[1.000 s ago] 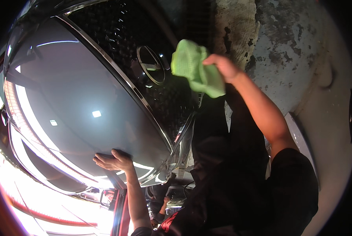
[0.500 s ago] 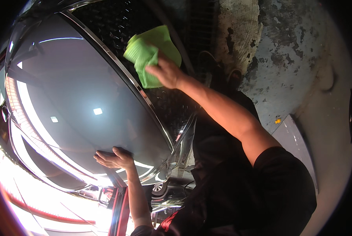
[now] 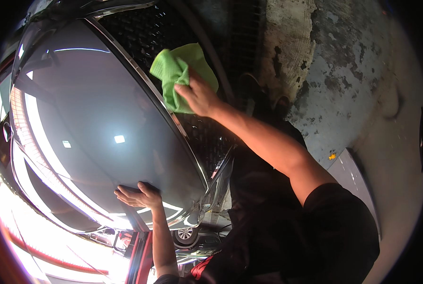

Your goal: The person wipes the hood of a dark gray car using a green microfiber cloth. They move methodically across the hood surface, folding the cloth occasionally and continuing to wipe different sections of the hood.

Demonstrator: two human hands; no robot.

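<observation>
A dark, glossy car hood [image 3: 98, 109] fills the left half of the view, with lights mirrored in it. Beyond its chrome front edge lies the black patterned grille [image 3: 145, 31]. My right hand [image 3: 197, 94] is closed on a crumpled green cloth [image 3: 173, 78], which lies over the grille beside the chrome strip and hides part of it. My left hand [image 3: 140, 195] rests on the hood near its lower end, fingers stretched and thumb apart, holding nothing.
Worn, peeling grey floor [image 3: 334, 71] runs along the right, with a dark floor grate [image 3: 244, 38] near the car. A small yellow object [image 3: 332, 156] lies by a grey panel [image 3: 356, 180]. Another car's wheel [image 3: 185, 234] shows at the bottom.
My right hand with the green cloth has shifted slightly down along the grille. The whole view has tilted a little; my left hand stays on the hood.
</observation>
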